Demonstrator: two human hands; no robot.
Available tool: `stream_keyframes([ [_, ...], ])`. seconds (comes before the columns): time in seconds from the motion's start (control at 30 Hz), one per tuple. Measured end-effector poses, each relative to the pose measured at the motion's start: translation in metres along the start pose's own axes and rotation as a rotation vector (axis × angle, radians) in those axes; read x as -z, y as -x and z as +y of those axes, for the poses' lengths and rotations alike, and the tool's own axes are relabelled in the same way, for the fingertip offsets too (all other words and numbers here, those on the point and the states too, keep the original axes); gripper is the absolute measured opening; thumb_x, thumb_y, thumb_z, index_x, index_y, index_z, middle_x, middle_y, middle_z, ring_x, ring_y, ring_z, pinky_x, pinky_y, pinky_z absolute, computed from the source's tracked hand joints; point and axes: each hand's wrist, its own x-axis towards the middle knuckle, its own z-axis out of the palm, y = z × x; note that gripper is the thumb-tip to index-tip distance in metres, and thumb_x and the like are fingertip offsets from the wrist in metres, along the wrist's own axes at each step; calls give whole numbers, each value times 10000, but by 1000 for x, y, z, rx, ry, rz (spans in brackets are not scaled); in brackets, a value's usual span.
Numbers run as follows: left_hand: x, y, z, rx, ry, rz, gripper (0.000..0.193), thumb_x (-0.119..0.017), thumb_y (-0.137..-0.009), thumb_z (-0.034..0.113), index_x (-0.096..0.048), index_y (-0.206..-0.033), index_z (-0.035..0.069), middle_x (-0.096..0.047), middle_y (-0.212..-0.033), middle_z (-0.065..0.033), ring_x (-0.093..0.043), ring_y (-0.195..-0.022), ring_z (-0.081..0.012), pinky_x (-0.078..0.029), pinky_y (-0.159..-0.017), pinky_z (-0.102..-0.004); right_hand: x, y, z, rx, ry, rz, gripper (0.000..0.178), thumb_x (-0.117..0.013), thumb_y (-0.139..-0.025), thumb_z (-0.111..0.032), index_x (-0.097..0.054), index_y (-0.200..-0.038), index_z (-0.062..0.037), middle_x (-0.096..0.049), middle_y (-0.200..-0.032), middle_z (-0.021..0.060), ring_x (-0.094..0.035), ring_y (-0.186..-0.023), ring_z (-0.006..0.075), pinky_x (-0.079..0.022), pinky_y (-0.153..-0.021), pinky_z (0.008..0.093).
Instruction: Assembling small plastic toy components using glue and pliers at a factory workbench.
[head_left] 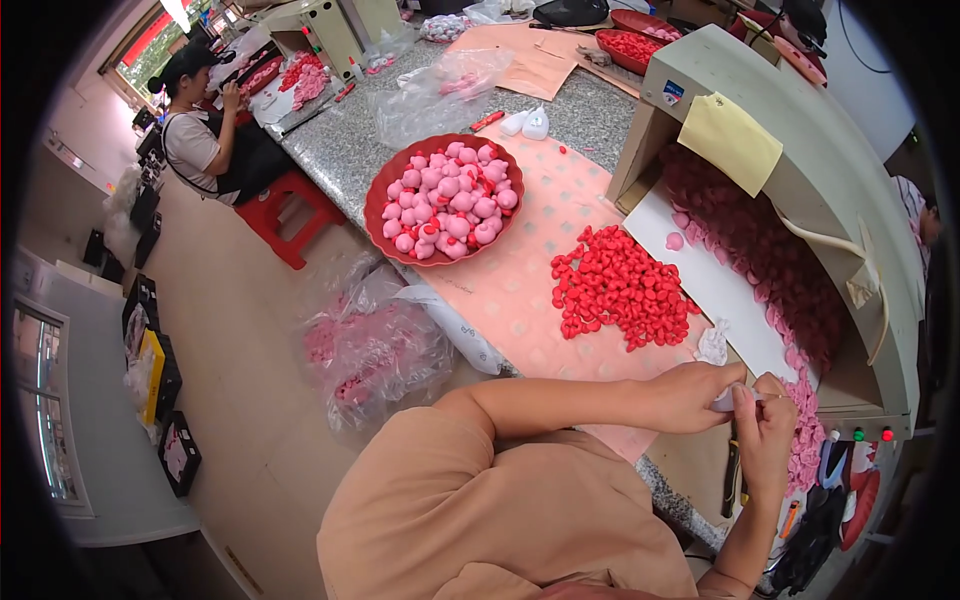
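Two-handed grip: left hand [697, 396] and right hand [767, 428] clasp pale object [722, 402], red pieces [625, 290] at 10–11 o'clock. Judged: fine handwork; next calls for steadiness.

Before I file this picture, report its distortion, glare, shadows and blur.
Head view: grey machine bowed, corners black; head view: light strip blown out, floor bag glinting; head view: machine's interior shadowed, left hand and right hand reasonably clear.
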Motion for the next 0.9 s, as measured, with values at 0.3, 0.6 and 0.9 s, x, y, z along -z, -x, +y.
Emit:
stream_keyframes([
  [0.3, 25, -9, 50, 18, 581, -727, 233, -658, -916, 205, -558, -1032, 29, -582, -871, -6, -547, -794, -79, -470, -696, -246, 48, 3, -1, 443, -84, -225, 297, -750, -774, -297, -580, -760, -54, -475, -667, 81, -495, -577, 266, -387, -502, 359],
  [0.6, -10, -2, -2, 112, 122, -43, 196, -600, -860, 14, -509, -1033, 28, -527, -855, -21, -515, -626, -71, -410, -499, -199, 4, 29, 16, 9, -571, 130, 213, -705, -858, -202, -619, -904, -13, -559, -911, 67, -544, -857, 177, -454, -772, 321],
  [0.9, -20, -24, 1, 160, 267, -580, 367, -679, -869, 160, -552, -1196, 53, -575, -973, -43, -559, -909, -139, -466, -809, -293, 35, 42, 44, 98, -665, -72, 329, -684, -854, -154, -645, -1169, -64, -600, -995, 42, -549, -934, 163, -448, -865, 299],
])
